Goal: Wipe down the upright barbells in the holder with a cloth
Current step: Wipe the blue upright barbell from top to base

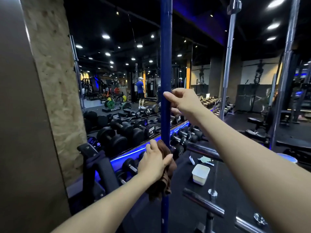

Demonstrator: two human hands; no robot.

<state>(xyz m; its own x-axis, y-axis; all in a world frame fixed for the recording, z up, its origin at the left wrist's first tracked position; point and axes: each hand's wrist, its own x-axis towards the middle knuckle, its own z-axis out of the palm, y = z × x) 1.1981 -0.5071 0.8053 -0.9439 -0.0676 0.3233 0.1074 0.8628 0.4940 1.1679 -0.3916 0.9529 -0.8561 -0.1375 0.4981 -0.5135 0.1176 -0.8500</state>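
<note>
The blue barbell [165, 64] stands upright dead centre, running from top to bottom of the view, w/ two chrome barbells [227, 64] upright well off to its right. The left hand [154, 163] has a brown cloth [165, 175] wrapped round the blue shaft low down, fingers and thumb curled on the cloth. The right hand [183, 101] sits higher, fingers loosely curled at the bar — thumb tip touches the shaft, but whether the fingers close round the back I can't tell.

To do this stroke well, I'd judge: steady the bar up top w/ the right hand so it doesn't rock in the holder, keep the cloth fully encircling the shaft, squeeze firm and slide in long strokes — twist a bit to reach the far side. A white tub [201, 174] sits on the black mat [235, 182] nearby.
</note>
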